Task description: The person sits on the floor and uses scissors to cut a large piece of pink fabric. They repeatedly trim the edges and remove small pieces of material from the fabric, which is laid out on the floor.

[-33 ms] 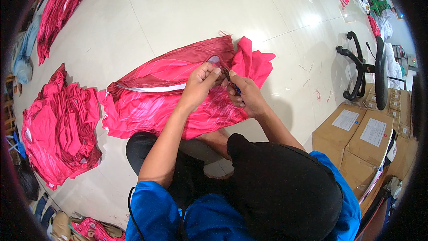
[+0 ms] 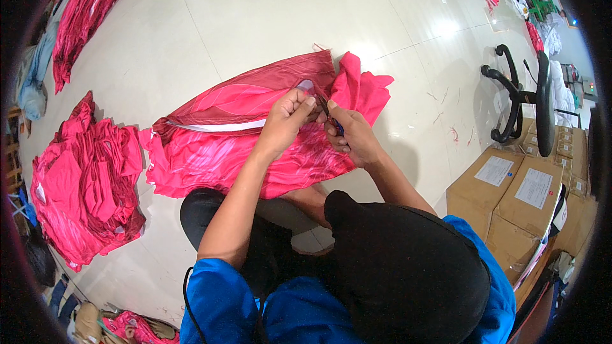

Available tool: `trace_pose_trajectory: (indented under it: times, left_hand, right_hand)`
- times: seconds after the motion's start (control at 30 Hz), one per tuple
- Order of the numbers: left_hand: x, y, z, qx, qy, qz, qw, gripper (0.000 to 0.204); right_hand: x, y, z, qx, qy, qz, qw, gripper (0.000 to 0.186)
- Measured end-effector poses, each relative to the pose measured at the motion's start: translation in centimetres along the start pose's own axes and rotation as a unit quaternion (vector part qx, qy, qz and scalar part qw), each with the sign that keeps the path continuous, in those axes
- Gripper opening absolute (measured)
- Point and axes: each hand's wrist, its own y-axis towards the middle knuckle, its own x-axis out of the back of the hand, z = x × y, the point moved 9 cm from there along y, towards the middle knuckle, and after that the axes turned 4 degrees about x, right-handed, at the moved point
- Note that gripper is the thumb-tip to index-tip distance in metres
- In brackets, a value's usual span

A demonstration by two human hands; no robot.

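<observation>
A pink and dark red garment (image 2: 210, 156) lies spread across the floor before my folded legs. At its upper right part, beside a greyish patch of cloth (image 2: 306, 85), my left hand (image 2: 287, 121) pinches the fabric between thumb and fingers. Close against it, my right hand (image 2: 357, 135) is closed around small scissors (image 2: 339, 129) with blue on the handle and dark blades. The blades point at the cloth by my left fingers; the exact spot they touch is hidden. A white strip (image 2: 220, 127) runs along the garment to the left of my hand.
A heap of similar pink garments (image 2: 89, 181) lies at the left, and another pile (image 2: 95, 13) at the far left. On the right stand cardboard boxes (image 2: 491, 207) and a black chair (image 2: 519, 97). Thread scraps (image 2: 454, 134) are scattered on the tiled floor (image 2: 287, 13).
</observation>
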Motion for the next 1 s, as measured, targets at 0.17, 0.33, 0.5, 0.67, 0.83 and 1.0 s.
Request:
trace_pose_trajectory:
  times: [0.17,0.33,0.5,0.67,0.83,1.0]
  left_hand:
    - [-0.2,0.0,-0.1,-0.009,0.001,0.007,1.000,0.015]
    - [0.0,-0.1,-0.1,-0.007,0.027,0.000,1.000,0.015]
    - [0.3,0.1,0.3,-0.006,0.016,0.002,1.000,0.014]
    - [0.1,0.0,0.2,0.002,-0.015,-0.012,1.000,0.014]
    - [0.4,0.2,0.4,-0.020,0.051,-0.010,0.998,0.014]
    - [-0.3,-0.2,-0.3,-0.038,0.119,-0.001,0.992,0.014]
  right_hand:
    - [0.0,0.0,0.1,-0.005,0.001,-0.003,1.000,0.047]
    - [-0.1,-0.1,0.2,-0.004,-0.004,-0.012,1.000,0.046]
    - [0.1,0.0,0.1,-0.010,-0.002,-0.008,1.000,0.044]
    - [0.1,-0.3,0.0,-0.012,-0.010,-0.005,1.000,0.045]
    - [0.3,-0.4,-0.3,-0.027,-0.033,-0.026,0.999,0.045]
    - [0.2,-0.3,-0.2,-0.034,-0.032,-0.031,0.998,0.046]
